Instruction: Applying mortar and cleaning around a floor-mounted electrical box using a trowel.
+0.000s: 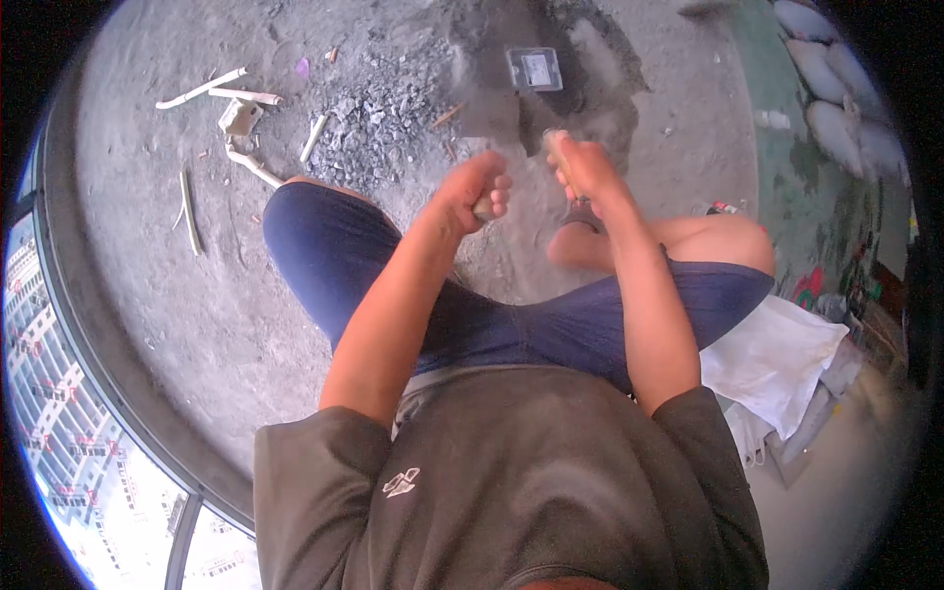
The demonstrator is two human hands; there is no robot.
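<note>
Near twelve o'clock of the view, just above centre: left hand [477, 187] held out over a grey, dusty floor [236, 324]. Fingers curled fully round a tan handle [483, 207]; its rounded end shows at the hand's lower edge, about five o'clock, the rest hidden in the fist.

Right hand [587, 169] lies at three o'clock from the left, slightly higher, with a clear gap between them. Fingers wrapped round a pale, stick-like grip [557, 147] — it protrudes at the hand's ten o'clock.

At twelve o'clock from the left hand: a flat grey plate [490, 116] with straight edges. Just beside it, on the three o'clock side, a narrow dark piece [529, 123]. Cannot tell whether either joins what the hands grasp.

Surroundings, by clock from centre of view:
Just past twelve: lidded clear box [536, 70] bearing a white label, on a dark patch of floor.
Eleven: spread of grey rubble [364, 128].
Ten: pale strips [202, 88] near a broken pale block [241, 116].
Two: light-coloured sacks [831, 128], piled at the rim.
Between three and four: crumpled white cloth [772, 359].

Wearer seated, knees apart — dark blue shorts [511, 329], dark T-shirt [551, 462].
</note>
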